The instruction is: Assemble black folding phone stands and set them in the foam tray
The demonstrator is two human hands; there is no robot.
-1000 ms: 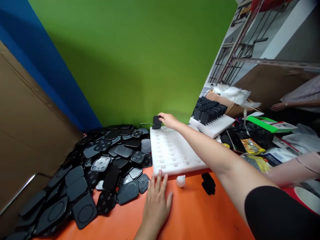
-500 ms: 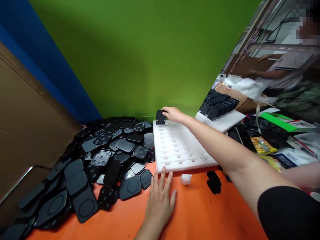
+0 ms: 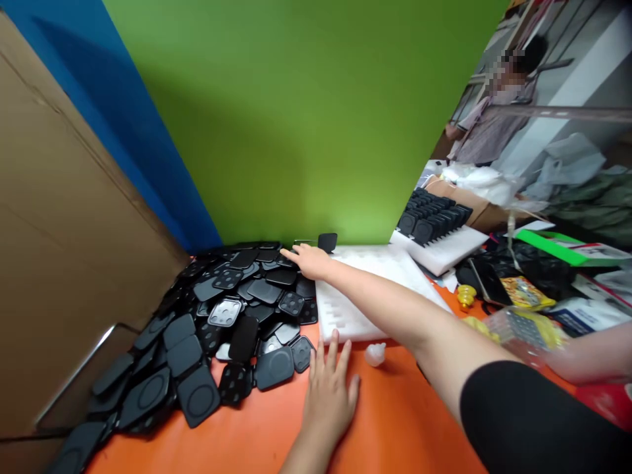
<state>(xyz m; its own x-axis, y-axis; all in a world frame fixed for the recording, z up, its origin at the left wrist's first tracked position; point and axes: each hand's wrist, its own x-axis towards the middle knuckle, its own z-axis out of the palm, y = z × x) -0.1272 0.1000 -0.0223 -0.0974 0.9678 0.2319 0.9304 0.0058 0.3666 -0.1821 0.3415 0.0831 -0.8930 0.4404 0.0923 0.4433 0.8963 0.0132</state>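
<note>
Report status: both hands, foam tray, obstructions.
Right hand open at black pile. Left hand palm-down near foam tray. Black piece stands at tray's far-left corner. Right forearm crosses tray.

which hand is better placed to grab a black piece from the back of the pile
The right hand, likely: it is stretched out at the back of the pile. The left hand lies on the orange table by the white tray.

facing a broad green panel [image 3: 345, 118], darkening into a soft shadow [image 3: 232, 145] toward the left; bordering a blue strip [image 3: 128, 131] on that side, then reaching brown cardboard [image 3: 64, 224] farther over; spreading below into an orange tabletop [image 3: 395, 415]; opening at the right toward a metal rail [image 3: 563, 113], crossing before a pale slanting pillar [image 3: 585, 74] and a grey wall [image 3: 613, 79].
</note>
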